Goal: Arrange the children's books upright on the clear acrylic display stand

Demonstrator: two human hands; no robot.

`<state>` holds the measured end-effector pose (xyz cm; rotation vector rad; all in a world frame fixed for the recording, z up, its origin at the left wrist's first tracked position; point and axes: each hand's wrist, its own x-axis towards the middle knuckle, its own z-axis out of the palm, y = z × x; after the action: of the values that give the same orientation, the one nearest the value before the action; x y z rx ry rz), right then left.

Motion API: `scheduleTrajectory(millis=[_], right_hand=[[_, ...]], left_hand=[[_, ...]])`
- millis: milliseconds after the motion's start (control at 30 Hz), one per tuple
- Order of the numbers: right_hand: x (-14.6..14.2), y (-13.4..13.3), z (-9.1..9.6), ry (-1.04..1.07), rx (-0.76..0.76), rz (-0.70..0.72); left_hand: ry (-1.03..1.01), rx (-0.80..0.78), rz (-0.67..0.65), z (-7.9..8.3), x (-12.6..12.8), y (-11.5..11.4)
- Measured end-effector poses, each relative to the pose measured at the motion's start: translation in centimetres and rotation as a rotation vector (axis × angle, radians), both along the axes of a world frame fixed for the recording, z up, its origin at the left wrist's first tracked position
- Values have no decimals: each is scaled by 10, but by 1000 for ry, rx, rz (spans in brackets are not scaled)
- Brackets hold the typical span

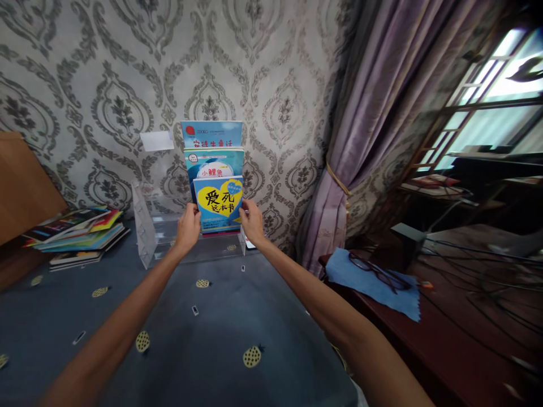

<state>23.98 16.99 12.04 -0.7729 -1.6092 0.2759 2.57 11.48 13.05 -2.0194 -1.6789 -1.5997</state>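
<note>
A blue book with a yellow heart on its cover (219,204) stands upright at the front of a clear tiered rack (146,234). My left hand (189,225) grips its left edge, and my right hand (251,219) pinches its right edge. Behind it rises a teal book (214,164), partly covered. Higher still, at the back tier, is a light blue book (212,133) with a red emblem. The rack's left part holds no books. Whether the front book's bottom edge rests on the rack I cannot tell.
On the left lies a messy stack of books (85,234) beside a brown box (29,186). A blue cloth (373,282) with eyeglasses (379,271) on it is on the dark red table (458,345) at right. Cables (479,282) tangle there. A purple curtain (343,147) hangs by the wall.
</note>
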Motion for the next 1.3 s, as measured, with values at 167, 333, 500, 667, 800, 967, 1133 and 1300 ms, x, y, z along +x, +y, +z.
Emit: scheduleTrajectory(millis=[167, 333, 500, 667, 800, 967, 1133, 1300], right_hand=[[2, 0, 0, -16, -42, -12], [5, 0, -1, -49, -52, -39], [6, 0, -2, -80, -77, -86], [6, 1, -4, -76, -74, -90], [7, 2, -5, -76, -63, -73], [7, 3, -6, -80, -73, -75], [7, 4, -6, -73, -66, -67], [7, 3, -6, -87, -69, -77]], left_hand=[[28, 0, 17, 2, 2, -2], [45, -15, 25, 4, 2, -3], [64, -11, 25, 4, 3, -4], [86, -16, 53, 4, 4, -5], [93, -35, 69, 4, 4, -5], [94, -52, 76, 4, 4, -5], [86, -57, 71, 3, 3, -4], [101, -69, 92, 2, 3, -3]])
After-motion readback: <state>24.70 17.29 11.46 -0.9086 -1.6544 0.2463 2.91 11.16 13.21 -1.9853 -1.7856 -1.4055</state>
